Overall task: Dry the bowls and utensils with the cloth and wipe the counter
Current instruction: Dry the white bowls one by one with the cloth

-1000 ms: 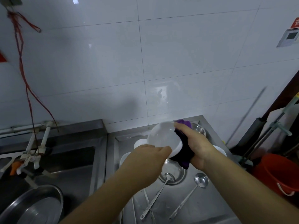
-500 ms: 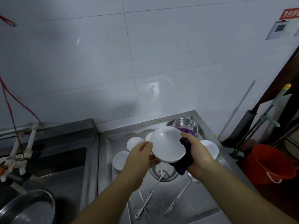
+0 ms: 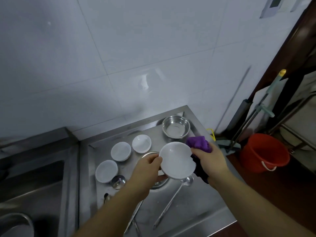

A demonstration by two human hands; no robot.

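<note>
Your forearms reach up from the bottom edge toward mid-frame over the counter [image 3: 196,207]. Your left hand [image 3: 147,170] pinches the white bowl [image 3: 177,159] at its left rim, centre frame; your right hand [image 3: 211,159] clutches the purple cloth [image 3: 199,142] against its right rim.

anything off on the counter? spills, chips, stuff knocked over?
Nothing stands out. The left hand holds the white bowl by its rim while the right hand grips the purple cloth against it. Three small white bowls and the steel bowl sit upright; the ladles lie flat. No visible spill.
</note>
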